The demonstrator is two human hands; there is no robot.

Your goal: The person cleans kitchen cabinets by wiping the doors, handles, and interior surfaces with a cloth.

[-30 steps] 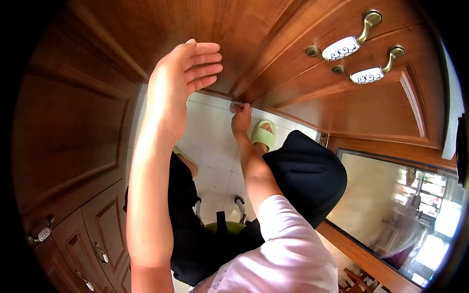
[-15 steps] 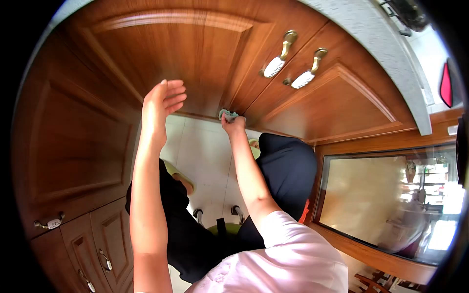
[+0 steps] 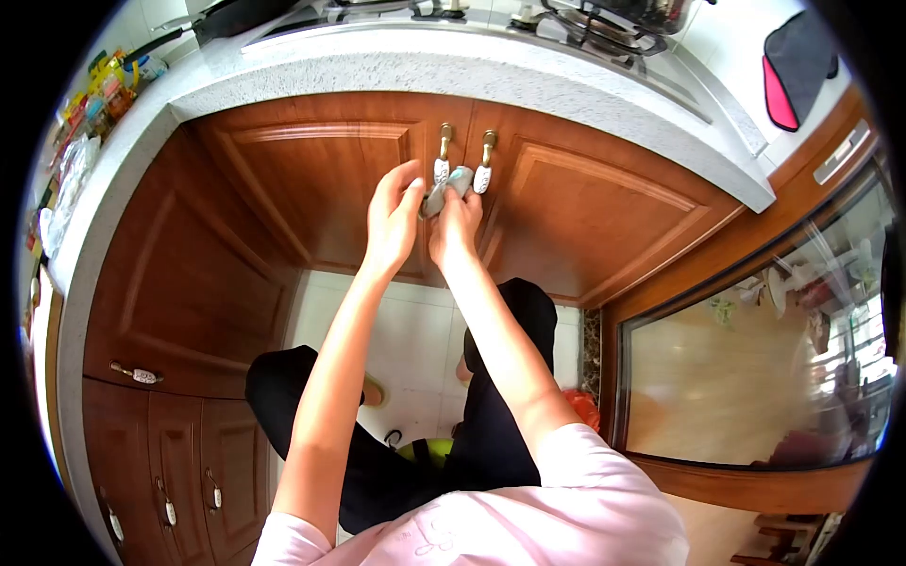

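Observation:
A grey-green cloth point(image 3: 459, 179) is bunched in my right hand point(image 3: 455, 226), whose fingers are closed on it just below the two cabinet handles. My left hand point(image 3: 392, 222) is raised just left of the cloth, fingers apart and curved, with nothing seen in it. Behind both hands stand the brown wooden cabinet doors point(image 3: 604, 203). The left door's handle point(image 3: 442, 156), white and brass, is right by the cloth; the other handle point(image 3: 485, 162) is a little to the right of it.
A grey countertop point(image 3: 396, 58) curves above the doors, bearing a stove point(image 3: 585, 38) and a black pan point(image 3: 241, 17). Packets point(image 3: 104, 104) lie at the upper left. A glass-paned door point(image 3: 736, 368) stands at right, near a red bag point(image 3: 583, 407). My knees are below my arms.
The view has tilted up to the countertop. My right hand has risen with the cloth from the foot of the doors to the handles, and my left hand has come close beside it.

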